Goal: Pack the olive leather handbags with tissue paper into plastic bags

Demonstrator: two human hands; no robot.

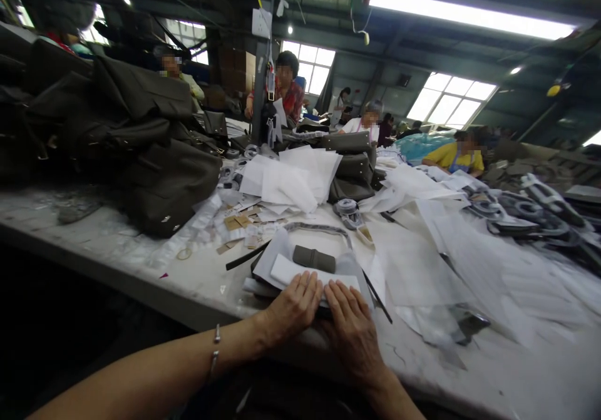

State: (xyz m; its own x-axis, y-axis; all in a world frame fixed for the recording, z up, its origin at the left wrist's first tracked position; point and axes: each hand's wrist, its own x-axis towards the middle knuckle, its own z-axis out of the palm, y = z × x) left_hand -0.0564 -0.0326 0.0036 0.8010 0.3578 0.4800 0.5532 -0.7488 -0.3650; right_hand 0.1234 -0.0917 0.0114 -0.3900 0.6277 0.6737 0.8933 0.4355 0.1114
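A dark handbag with a wrapped, arched handle [323, 227] lies on the table before me, partly covered by thin white sheets. Across it runs a folded white foam sheet [286, 271], just below a short dark grey strap piece [313, 258]. My left hand [295, 301] and my right hand [350, 320] sit side by side on the sheet's near edge. Their fingers are together and bent over it, while the thumbs are hidden below. Narrow dark straps [246, 256] stick out at both sides of the bag.
Dark bags [173, 188] are heaped on the left. Loose white sheets [300, 176] lie behind my work, with more spread over the right side. Wrapped handles [507, 210] pile up at far right. A post [259, 94] rises from the table [197, 291]. Several people work beyond.
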